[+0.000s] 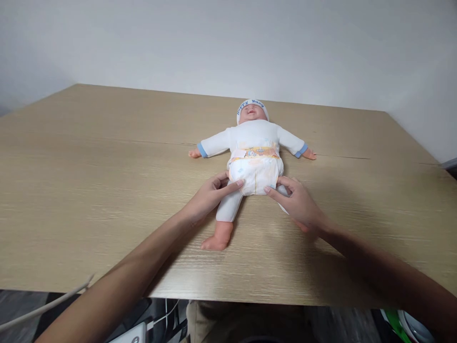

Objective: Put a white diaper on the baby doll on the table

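between left hand [227,187] and right hand [274,185], a white, orange-banded diaper [255,171] on a white-clothed doll [254,131] is pinched by both.

Blue "Happy Baby" lettering [256,103] across the white cap [252,101] of the doll [254,132]

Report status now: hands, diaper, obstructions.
Left hand, right hand: touching lower sides of diaper. Diaper worn by face-up doll. Nothing visibly blocking hands.

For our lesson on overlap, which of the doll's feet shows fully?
The foot nearer the left hand shows whole; the other foot is mostly hidden behind the right hand.
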`<state>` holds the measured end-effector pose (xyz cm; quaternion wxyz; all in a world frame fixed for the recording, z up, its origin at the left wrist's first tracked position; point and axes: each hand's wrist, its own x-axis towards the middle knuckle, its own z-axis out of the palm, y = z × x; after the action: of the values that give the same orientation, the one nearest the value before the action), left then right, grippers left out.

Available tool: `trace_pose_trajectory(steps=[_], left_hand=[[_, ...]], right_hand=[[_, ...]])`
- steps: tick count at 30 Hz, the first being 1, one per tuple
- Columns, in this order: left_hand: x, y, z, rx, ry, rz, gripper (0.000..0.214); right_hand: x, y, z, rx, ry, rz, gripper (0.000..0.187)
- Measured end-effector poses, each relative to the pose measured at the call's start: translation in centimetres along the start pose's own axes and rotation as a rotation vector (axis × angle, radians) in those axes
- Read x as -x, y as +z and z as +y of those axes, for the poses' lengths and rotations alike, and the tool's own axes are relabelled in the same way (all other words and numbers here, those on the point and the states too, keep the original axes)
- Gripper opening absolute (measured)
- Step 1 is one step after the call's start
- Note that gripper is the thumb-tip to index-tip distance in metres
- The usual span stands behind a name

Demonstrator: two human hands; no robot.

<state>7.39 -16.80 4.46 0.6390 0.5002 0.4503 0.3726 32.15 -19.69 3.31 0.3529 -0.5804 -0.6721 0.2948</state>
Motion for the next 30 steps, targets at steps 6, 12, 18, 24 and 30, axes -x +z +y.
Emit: trace_pose_trajectory(steps=[6,12,18,24,30], left_hand=[[0.05,0.02,-0.12,-0.038,0.044,0.029,0.045],[-0.42,-0.53,0.01,-0.086,0.080,0.000,0.046],[-0.23,-0.55,-0.16,-0.129,0.128,0.032,0.045],[-0.14,-0.59,-0.04,-0.328,0.151,0.045,0.042],[-0.35,-0.25,-0.15,-0.407,0.148,0.018,0.044]], right_hand=[[-0.21,0.40,-0.37,-0.089,0.005,-0.027,0.026],[-0.24,0.74,0.32,-0.236,0.029,-0.081,0.028],[0.09,0.74,-0.04,-0.078,0.018,-0.039,0.027],[0.18,0.70,-0.27,0.070,-0.027,-0.041,0.020],[0.23,0.85,-0.55,0.103,-0.019,-0.039,0.019]])
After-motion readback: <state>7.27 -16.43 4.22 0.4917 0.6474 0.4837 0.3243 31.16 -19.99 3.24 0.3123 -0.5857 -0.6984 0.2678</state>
